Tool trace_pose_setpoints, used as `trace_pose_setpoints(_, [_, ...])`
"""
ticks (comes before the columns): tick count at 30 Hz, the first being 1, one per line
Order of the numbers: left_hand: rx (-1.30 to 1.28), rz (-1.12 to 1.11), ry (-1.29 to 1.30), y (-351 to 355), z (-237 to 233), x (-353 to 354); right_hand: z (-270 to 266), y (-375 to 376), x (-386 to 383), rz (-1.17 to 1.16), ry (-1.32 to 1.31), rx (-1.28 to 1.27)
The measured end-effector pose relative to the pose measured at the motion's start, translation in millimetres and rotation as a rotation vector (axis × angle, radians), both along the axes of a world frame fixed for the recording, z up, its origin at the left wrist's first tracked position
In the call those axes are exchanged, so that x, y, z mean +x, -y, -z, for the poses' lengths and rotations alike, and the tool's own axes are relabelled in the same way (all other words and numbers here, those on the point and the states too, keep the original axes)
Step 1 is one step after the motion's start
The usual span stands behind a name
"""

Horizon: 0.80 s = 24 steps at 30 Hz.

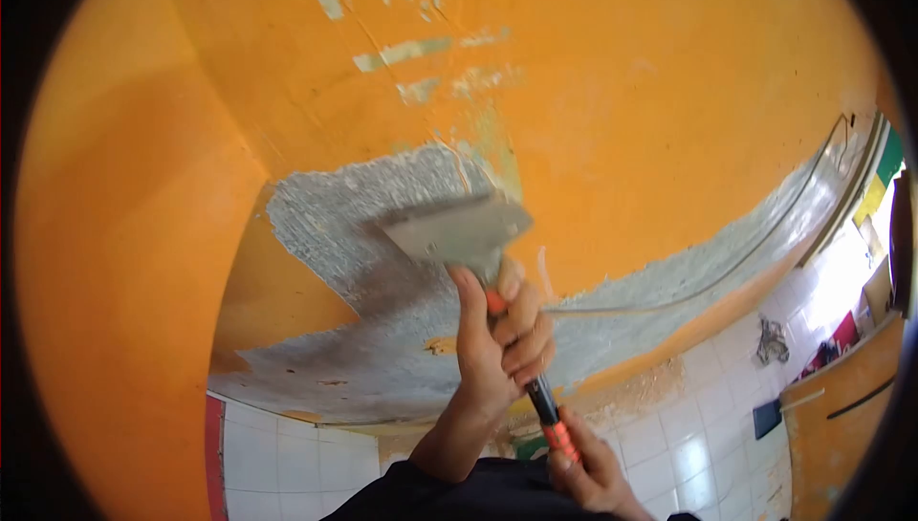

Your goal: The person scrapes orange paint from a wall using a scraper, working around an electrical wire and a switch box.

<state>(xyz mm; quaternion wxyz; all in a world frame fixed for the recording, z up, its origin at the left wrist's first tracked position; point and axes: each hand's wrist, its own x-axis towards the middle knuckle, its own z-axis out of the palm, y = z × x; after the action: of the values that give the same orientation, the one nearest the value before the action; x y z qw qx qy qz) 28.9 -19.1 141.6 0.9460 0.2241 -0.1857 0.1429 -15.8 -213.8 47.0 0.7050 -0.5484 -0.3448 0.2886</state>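
Observation:
A wide-bladed scraper with a black and orange handle is raised against the orange painted ceiling. My left hand wraps the handle just below the blade, thumb along its left side. Lower down, my right hand grips the orange end of the same handle. The blade overlaps the right part of a bare grey patch where the paint is gone. Close above it, the paint is marked by several pale scraped streaks.
A cable runs along another stripped grey strip to the right. An orange wall rises at left. White tiles line the lower walls. At the lower right stands a wooden surface with several items.

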Motion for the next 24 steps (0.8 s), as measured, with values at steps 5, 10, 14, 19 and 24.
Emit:
trace_pose_setpoints(5, [0.006, -0.003, -0.045, 3.6, 8.4, -3.4, -11.5, -7.4, -1.9, -0.006, -0.149, 0.091])
trace_pose_setpoints(10, [-0.003, 0.012, -0.040, 1.3, 19.2, -3.8, -8.4, -8.1, -4.5, 0.066, -0.038, 0.034])
trace_pose_setpoints(14, [-0.001, 0.027, -0.011, -1.2, 23.0, -0.6, 2.7, -15.5, -1.2, 0.088, -0.006, 0.098])
trace_pose_setpoints(19, [0.048, 0.045, -0.006, -10.2, 25.2, 1.8, 6.2, -28.8, -1.0, 0.243, 0.236, 0.021])
trace_pose_setpoints(24, [0.079, -0.005, -0.045, -8.6, 23.8, -0.8, 8.4, -29.7, -1.9, 0.243, 0.222, 0.059])
